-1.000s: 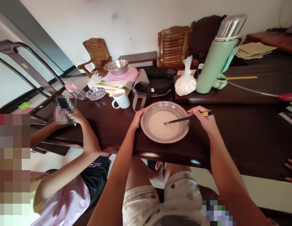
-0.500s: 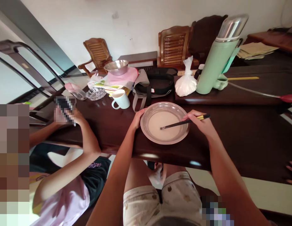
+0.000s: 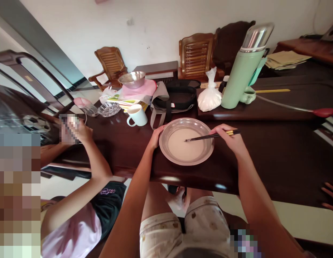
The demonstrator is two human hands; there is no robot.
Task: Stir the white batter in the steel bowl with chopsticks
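Observation:
A round metal basin (image 3: 166, 154) stands on the dark wooden table near its front edge. Pale, milky liquid (image 3: 182, 148) covers its bottom. My left hand (image 3: 156, 137) grips the basin's left rim, its fingers partly hidden behind the side. In my right hand (image 3: 227, 135), closed above the right rim, is a pair of black chopsticks (image 3: 204, 137) with gold bands near the upper ends. They slant down to the left, and their tips meet the liquid near the middle of the basin.
Behind the basin are a white mug (image 3: 138, 116), a black bag (image 3: 179, 98), a tied bag of white powder (image 3: 209, 98) and a green thermos (image 3: 243, 75). A person (image 3: 83, 204) sits at my left; another person's hand (image 3: 330, 195) rests at the right edge.
The chopstick tips have shifted slightly up and right through the liquid. My left hand keeps its place on the rim. The view has moved a little.

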